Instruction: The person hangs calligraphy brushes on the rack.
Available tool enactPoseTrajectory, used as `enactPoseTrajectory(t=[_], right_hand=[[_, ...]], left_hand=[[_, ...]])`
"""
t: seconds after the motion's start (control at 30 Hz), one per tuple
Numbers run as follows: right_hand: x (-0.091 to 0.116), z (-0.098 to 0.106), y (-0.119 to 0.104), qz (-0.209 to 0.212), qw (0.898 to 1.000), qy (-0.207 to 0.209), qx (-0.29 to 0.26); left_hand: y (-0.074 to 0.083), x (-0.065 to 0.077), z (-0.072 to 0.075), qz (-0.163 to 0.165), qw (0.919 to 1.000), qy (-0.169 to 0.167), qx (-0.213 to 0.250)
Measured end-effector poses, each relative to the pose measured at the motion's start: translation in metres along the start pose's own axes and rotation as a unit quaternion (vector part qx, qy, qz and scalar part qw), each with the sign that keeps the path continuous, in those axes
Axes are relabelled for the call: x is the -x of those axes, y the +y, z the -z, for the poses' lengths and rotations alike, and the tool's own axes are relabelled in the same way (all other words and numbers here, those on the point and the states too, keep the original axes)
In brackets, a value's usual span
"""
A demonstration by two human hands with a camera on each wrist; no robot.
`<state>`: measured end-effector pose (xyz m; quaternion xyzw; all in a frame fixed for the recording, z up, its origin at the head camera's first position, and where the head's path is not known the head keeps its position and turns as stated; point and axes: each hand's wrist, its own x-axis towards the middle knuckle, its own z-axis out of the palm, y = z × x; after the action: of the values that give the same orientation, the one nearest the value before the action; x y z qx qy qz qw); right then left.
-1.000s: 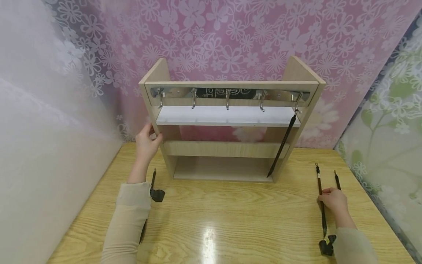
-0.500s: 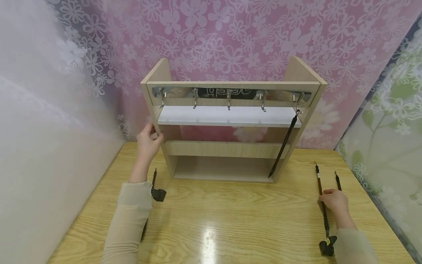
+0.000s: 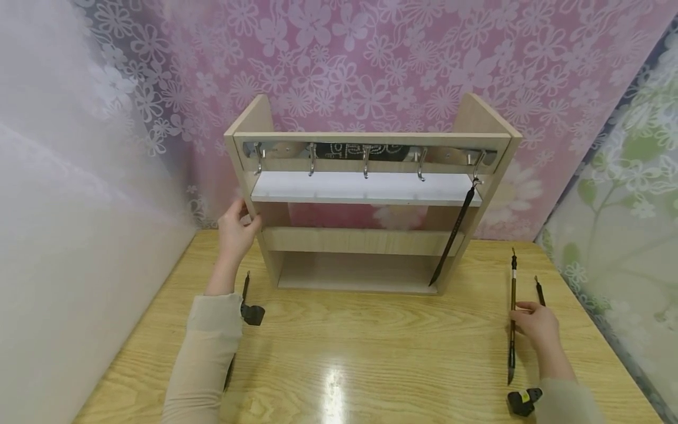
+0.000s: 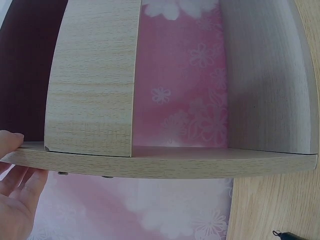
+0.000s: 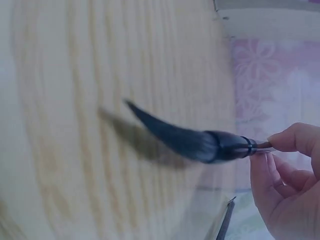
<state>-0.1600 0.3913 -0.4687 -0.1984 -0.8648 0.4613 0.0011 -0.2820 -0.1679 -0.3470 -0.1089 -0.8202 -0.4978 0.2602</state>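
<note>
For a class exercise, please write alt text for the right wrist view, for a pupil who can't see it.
A right hand pinches a brush by its handle, its dark, pointed bristles above a wood-grain tabletop, where a shadow falls. Behind is a pink floral backdrop; part of another brush shows at the bottom.

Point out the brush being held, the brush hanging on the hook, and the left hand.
Held brush (image 5: 192, 144), right wrist view, on its bristles.
Hanging brush (image 3: 452, 235), head view, on its shaft.
Left hand (image 3: 235, 232), head view, mid-hand.
</note>
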Motion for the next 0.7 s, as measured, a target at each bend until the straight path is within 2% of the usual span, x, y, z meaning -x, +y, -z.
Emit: enactPoseTrajectory(t=[0.4,0.7], right_hand=[[0.024,-0.010,-0.026,0.048,0.998,0.033,-0.021],[0.045,-0.013,-0.050,0.098,0.994,0.043,-0.024]], left_hand=[[-0.001,0.001,-0.001,-0.007,1.0000,0.000,0.006],[-0.002,0.000,-0.001,0.003,1.0000,-0.004,0.003]])
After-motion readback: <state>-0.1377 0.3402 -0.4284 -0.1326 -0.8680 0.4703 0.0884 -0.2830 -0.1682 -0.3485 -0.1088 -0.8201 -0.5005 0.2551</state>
